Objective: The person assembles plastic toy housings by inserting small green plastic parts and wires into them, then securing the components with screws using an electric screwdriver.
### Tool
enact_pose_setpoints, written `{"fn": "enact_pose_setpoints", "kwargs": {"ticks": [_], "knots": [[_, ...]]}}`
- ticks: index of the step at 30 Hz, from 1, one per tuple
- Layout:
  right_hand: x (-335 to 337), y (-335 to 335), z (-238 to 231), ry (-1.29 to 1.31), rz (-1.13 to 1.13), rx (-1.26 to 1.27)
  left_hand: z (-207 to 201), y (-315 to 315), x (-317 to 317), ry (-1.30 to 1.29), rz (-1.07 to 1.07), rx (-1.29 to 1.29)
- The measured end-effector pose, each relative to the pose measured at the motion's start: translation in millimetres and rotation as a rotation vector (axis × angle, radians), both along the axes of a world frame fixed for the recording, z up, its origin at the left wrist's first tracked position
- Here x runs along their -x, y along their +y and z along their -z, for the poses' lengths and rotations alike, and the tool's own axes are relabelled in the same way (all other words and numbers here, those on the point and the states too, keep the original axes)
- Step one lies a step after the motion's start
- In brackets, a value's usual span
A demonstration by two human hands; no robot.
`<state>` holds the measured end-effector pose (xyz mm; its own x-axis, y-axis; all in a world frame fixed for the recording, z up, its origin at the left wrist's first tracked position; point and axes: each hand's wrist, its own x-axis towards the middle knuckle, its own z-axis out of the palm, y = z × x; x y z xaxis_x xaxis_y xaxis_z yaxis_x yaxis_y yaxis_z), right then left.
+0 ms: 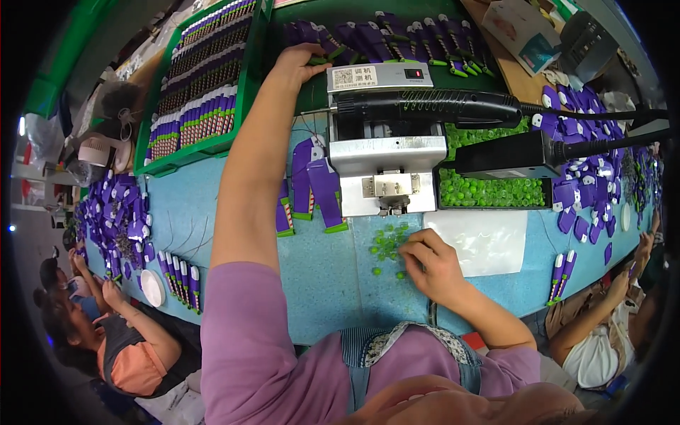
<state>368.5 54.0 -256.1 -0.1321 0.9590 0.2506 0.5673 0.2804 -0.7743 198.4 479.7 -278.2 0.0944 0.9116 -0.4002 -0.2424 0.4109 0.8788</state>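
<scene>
At the far side of the table my left hand (301,64) reaches past the machine, its thumb and fingers closing round the green end of a flat purple piece (320,61). Close to me, my right hand (433,268) is low over the blue table, fingers bent and pressed together beside a small scatter of round green beads (388,244). Whatever its fingertips pinch is hidden. Between the hands stands a silver and black bench machine (389,156) with a metal head at its front. Several purple pieces with green ends and striped edges (322,188) lie left of it.
A black tray of green beads (496,193) sits right of the machine, below thick black cables (609,117). A clear plastic sheet (482,244) lies in front. At far left is a green crate (152,166) of purple pieces. Purple heaps (117,212) and co-workers (134,340) flank both sides.
</scene>
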Motion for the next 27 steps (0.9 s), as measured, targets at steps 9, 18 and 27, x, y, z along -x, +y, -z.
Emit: {"fn": "enact_pose_setpoints", "kwargs": {"ticks": [9,18,27], "knots": [[-14.4,-5.2,-18.1,0.151,0.09,0.051,-81.5,-189.4,75.0,0.485,0.235,-0.402],[-4.5,-27.4,-17.2,0.31,0.125,0.065,-16.7,-332.6,144.1,1.366,-0.142,-0.358],[-1.0,-47.3,-29.9,0.43,0.072,0.012,-50.2,-399.6,50.5,-0.065,-0.063,-0.211]]}}
